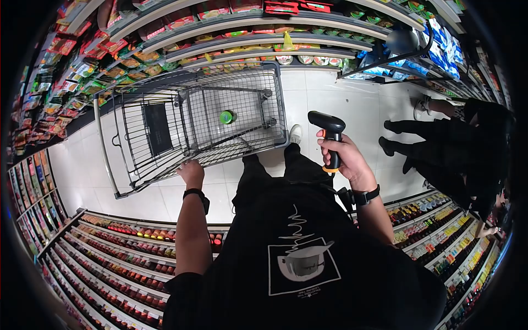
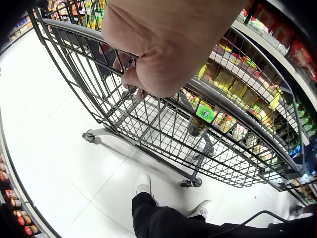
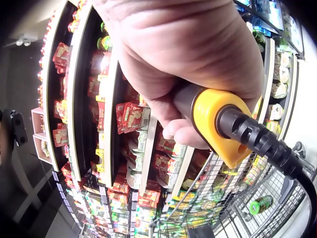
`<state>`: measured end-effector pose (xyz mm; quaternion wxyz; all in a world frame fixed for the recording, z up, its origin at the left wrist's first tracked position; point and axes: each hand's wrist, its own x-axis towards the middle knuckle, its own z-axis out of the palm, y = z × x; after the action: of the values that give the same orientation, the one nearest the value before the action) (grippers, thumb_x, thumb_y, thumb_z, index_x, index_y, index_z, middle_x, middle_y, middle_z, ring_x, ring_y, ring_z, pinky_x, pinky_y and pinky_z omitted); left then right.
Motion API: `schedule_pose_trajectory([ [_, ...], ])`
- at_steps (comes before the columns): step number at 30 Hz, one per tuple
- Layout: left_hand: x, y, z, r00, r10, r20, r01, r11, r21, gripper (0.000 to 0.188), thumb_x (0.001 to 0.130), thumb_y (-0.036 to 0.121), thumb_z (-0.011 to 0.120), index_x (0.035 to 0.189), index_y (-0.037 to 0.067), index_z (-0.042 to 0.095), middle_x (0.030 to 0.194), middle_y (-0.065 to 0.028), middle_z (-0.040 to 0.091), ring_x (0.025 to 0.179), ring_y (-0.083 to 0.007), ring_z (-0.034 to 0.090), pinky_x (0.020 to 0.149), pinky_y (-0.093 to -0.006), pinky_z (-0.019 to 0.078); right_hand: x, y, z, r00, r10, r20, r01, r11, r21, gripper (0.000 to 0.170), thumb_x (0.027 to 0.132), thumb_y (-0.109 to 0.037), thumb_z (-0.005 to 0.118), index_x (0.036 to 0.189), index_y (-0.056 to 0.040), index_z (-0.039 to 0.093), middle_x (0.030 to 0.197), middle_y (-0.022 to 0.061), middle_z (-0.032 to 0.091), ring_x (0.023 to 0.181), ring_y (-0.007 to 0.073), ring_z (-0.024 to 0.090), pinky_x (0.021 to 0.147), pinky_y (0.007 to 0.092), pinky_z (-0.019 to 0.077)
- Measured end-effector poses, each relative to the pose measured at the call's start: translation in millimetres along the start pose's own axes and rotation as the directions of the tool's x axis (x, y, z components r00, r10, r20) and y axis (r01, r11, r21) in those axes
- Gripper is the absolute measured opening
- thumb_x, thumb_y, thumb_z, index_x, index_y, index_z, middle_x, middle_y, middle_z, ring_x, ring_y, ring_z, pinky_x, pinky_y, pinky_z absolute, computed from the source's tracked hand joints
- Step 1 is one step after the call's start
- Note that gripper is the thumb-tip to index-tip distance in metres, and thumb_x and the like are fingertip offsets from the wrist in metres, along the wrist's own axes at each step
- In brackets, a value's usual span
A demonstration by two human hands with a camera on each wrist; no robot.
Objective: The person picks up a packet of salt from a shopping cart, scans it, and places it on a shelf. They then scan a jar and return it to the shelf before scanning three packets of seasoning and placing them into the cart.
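Observation:
My left hand holds the near top rail of a grey wire shopping cart. In the left wrist view the fingers of that hand hook over the rail. A jar with a green lid is in the cart's basket, its dark side showing in the right wrist view. My right hand grips the handle of a black-and-orange barcode scanner, which is held up beside the cart. From the yellow end of its handle runs a black cord.
Shelves of packaged food line the far side, with blue packs at the right. Rows of jars fill the shelves behind me. Another person's dark-clothed legs are at the right on the white tile floor.

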<state>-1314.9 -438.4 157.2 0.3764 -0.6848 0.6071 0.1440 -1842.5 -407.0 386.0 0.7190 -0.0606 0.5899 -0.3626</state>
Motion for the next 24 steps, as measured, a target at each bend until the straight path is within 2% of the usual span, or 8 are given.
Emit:
schedule_pose_trajectory([
  [7,0,0,-3,0.999,0.001,0.037,0.0,1.0,-0.012,0.038,0.109,0.023,0.05,0.139,0.018,0.072,0.15,-0.0042,0.067,0.147,-0.0283,0.052,0.117,-0.07,0.0362,7,2,-2,1.0,0.027,0.008,-0.027,1.0,-0.013,0.022,0.1,-0.008,0.076,0.121,-0.0068,0.071,0.078,-0.0008,0.063,0.063,0.0083,0.059,0.057,0.0269,0.0509],
  [11,1,-5,-5,0.997,0.033,0.072,-0.03,0.998,-0.051,0.05,0.105,0.021,0.059,0.155,0.022,0.06,0.163,-0.0043,0.055,0.153,-0.0316,0.046,0.119,-0.0734,0.0342,11,-2,3,1.0,0.018,0.003,-0.018,0.999,-0.037,0.021,0.1,-0.008,0.076,0.12,-0.0068,0.071,0.078,-0.0011,0.062,0.063,0.0083,0.059,0.057,0.0267,0.0509],
  [13,2,-11,-16,0.99,0.079,0.119,-0.062,0.988,-0.139,0.079,0.094,0.025,0.077,0.167,0.025,0.047,0.175,-0.0048,0.042,0.163,-0.0367,0.032,0.122,-0.0796,0.0264,9,-5,5,1.0,0.023,-0.003,-0.023,0.999,-0.045,0.021,0.1,-0.009,0.076,0.12,-0.0068,0.071,0.078,-0.0013,0.062,0.063,0.0083,0.059,0.057,0.0266,0.0508],
  [15,-12,-16,-52,0.966,0.164,0.199,-0.105,0.955,-0.277,0.101,0.082,0.036,0.093,0.169,0.02,0.044,0.175,-0.0107,0.042,0.164,-0.0399,0.032,0.129,-0.072,0.0274,13,-5,4,1.0,0.022,-0.007,-0.023,0.999,-0.035,0.021,0.1,-0.009,0.076,0.119,-0.007,0.071,0.078,-0.0013,0.062,0.063,0.0082,0.059,0.057,0.0265,0.0508],
  [17,13,-31,-42,0.923,0.328,0.201,-0.134,0.764,-0.631,0.122,0.072,0.046,0.101,0.17,0.01,0.039,0.172,-0.0204,0.045,0.161,-0.0428,0.036,0.133,-0.0575,0.0321,18,-4,3,1.0,0.022,-0.017,-0.022,1.0,-0.022,0.02,0.1,-0.009,0.076,0.119,-0.0071,0.071,0.078,-0.0013,0.062,0.063,0.0082,0.059,0.056,0.0263,0.0508],
  [18,6,-21,-66,0.924,0.344,0.168,-0.144,0.718,-0.681,0.121,0.077,0.048,0.099,0.17,0.001,0.036,0.168,-0.0277,0.047,0.159,-0.0429,0.041,0.131,-0.0464,0.0369,18,-5,2,0.999,0.026,-0.02,-0.027,0.999,-0.017,0.02,0.1,-0.008,0.076,0.119,-0.0072,0.071,0.079,-0.0011,0.063,0.064,0.008,0.059,0.056,0.0262,0.0509],
  [22,41,13,-101,0.907,0.42,0.033,-0.223,0.545,-0.808,0.114,0.083,0.046,0.096,0.168,-0.003,0.038,0.17,-0.0305,0.042,0.161,-0.0409,0.039,0.131,-0.0454,0.0346,27,2,-3,0.998,0.052,-0.035,-0.052,0.998,-0.023,0.021,0.1,-0.007,0.076,0.121,-0.0068,0.071,0.08,-0.0005,0.064,0.066,0.0075,0.061,0.057,0.0251,0.0516],
  [24,82,38,-90,0.912,0.41,-0.026,-0.264,0.536,-0.802,0.108,0.085,0.044,0.094,0.166,-0.004,0.04,0.168,-0.0316,0.044,0.158,-0.0425,0.043,0.129,-0.0463,0.0383,27,6,-6,0.998,0.057,-0.033,-0.057,0.998,0.01,0.023,0.1,-0.008,0.076,0.122,-0.0065,0.071,0.082,-0.0004,0.064,0.067,0.0073,0.062,0.059,0.0249,0.0522],
])
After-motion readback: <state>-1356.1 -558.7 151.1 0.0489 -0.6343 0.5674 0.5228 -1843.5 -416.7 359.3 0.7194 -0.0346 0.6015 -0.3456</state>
